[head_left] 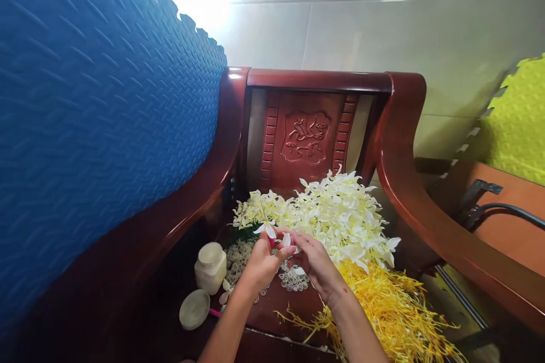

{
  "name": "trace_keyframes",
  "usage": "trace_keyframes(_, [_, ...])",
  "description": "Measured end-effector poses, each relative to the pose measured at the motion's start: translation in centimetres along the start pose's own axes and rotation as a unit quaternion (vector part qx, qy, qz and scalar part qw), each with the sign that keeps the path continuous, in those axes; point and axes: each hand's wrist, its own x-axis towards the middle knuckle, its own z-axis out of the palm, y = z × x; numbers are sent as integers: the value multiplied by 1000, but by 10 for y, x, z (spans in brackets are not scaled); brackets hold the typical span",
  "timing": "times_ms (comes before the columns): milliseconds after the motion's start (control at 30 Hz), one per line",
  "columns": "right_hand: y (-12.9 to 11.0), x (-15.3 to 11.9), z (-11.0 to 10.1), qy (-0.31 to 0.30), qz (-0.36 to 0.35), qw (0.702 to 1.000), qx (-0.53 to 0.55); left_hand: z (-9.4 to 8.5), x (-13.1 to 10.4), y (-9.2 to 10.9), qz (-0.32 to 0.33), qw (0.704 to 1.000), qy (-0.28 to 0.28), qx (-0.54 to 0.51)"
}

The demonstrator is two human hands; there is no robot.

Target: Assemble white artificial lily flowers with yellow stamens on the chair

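Left hand [263,261]: gripping a white flower [270,231] at its far fingertips, petals splaying sideways. Right hand [313,258]: curving close beside; grip, cannot tell. Second blossom [286,239]: sitting between left thumb and right fingertips. Flower heap [340,218]: lying beyond, rightward.

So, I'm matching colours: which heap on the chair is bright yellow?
The stringy heap front right; the flower heap behind it is white, the ring heap pale.

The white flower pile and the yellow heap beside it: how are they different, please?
The white flower pile shows broad petals; the yellow heap shows thin strands. The white flower pile lies nearer the backrest; the yellow heap lies nearer the camera. Both are loose masses of many pieces.
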Motion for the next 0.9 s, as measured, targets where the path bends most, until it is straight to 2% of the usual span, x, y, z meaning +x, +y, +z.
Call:
trace_keyframes(133, [-5, -3, -1, -22, -5, 999, 27, 3, 2, 1, 17, 1000, 4, -16])
trace_keyframes(300, [-8, -4, 0, -90, -31, 995, -36, 3, 2, 6, 57, 992, 108, 38])
trace_keyframes(400, [-5, -1, -1, -111, -65, 988, -85, 2, 0, 8, 62, 989, 124, 53])
trace_keyframes(533, [-1, 3, -3, -64, -101, 982, -144, -1, 0, 4, 75, 984, 144, 67])
trace_keyframes(700, [-3, 1, -5, 15, -180, 957, -226, 0, 1, 2, 70, 984, 153, 64])
trace_keyframes(900, [-8, -4, -5, 35, -193, 951, -240, 4, -1, 12, 86, 982, 137, 99])
